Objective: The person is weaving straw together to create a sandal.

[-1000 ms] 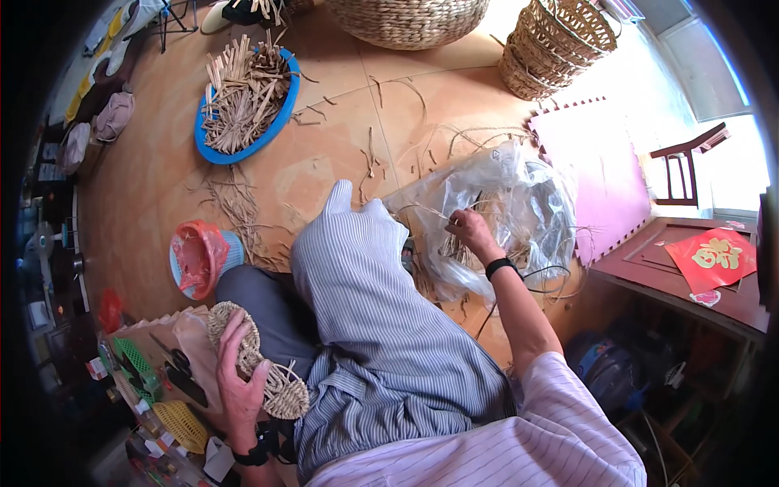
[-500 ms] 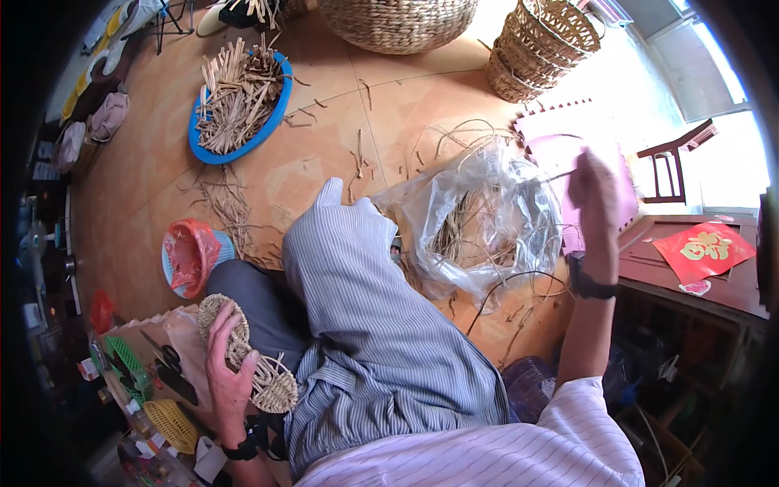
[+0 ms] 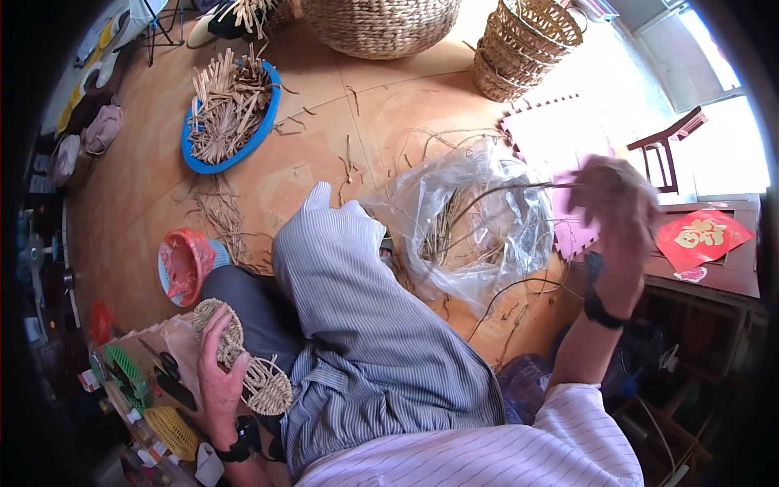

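Observation:
At the lower left, my left hand (image 3: 219,377) grips a woven straw piece (image 3: 269,391), with rounded braided ends and loose cords across the middle. Its fingers lie over the upper end. Raised on the right, my right hand (image 3: 614,199) is blurred by motion and closed around one end of a long brown plant-fibre strand (image 3: 511,188). The strand runs leftward into a clear plastic bag (image 3: 511,268), which lies open on the floor. Inside the bag sits a coil of thin fibre strands (image 3: 441,231). A striped cloth (image 3: 365,292) covers my lap.
A blue basin (image 3: 274,114) of dried stalks and a bin with a red liner (image 3: 188,264) stand at left. Scissors (image 3: 169,367) lie by my left hand. Woven baskets (image 3: 527,53) are at the back; a low table with a red paper (image 3: 703,240) stands right.
My right hand has moved right and slightly down, drawing more of the strand out across the bag. My left hand stays on the woven piece; the whole view has shifted slightly.

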Available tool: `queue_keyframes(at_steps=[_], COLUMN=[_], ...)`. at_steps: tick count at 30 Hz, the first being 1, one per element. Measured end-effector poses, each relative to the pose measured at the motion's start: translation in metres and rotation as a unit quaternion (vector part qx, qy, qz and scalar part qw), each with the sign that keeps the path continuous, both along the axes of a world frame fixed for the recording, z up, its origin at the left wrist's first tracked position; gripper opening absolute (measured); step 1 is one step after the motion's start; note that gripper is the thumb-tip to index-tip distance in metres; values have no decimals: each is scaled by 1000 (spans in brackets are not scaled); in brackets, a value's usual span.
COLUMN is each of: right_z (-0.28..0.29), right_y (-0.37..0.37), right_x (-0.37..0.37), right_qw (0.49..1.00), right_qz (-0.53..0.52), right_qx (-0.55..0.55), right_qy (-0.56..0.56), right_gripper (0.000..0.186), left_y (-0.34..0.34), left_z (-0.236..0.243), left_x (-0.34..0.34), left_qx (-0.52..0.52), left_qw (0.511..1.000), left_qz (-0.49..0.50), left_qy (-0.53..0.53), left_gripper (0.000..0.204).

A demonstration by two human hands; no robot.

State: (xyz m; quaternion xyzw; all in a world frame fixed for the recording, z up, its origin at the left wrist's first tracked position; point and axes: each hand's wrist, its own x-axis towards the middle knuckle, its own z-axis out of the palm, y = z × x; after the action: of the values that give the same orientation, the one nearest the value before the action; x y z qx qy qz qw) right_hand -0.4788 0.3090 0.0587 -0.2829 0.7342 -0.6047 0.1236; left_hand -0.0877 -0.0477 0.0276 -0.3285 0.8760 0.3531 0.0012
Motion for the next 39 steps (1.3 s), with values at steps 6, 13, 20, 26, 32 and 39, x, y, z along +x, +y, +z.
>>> queue_keyframes(at_steps=[6,13,20,26,32,39], right_z=[-214,-482,-518,-451,-300,-111], right_y=[-14,13,4,3,23,43], right_x=[-79,-21,4,-34,-101,-135], right_qw=[980,902,879,908,967,954], right_qz=[-76,-67,-117,-40,-176,-248], right_qx=[36,423,461,416,38,-166], right_qy=[-178,61,-12,-33,-181,-30], right_gripper=[40,23,43,15,16,19], left_y=[0,-2,2,0,-1,-3], left_z=[-2,-3,0,3,1,-5], left_x=[1,5,-4,-5,-5,1], left_qx=[2,-6,-12,-29,-5,-3], left_qw=[1000,1000,999,999,999,1000], left_qz=[11,22,37,31,27,5], left_qy=[9,-20,-22,-18,-19,-9], left_gripper=[66,63,61,56,62,61])
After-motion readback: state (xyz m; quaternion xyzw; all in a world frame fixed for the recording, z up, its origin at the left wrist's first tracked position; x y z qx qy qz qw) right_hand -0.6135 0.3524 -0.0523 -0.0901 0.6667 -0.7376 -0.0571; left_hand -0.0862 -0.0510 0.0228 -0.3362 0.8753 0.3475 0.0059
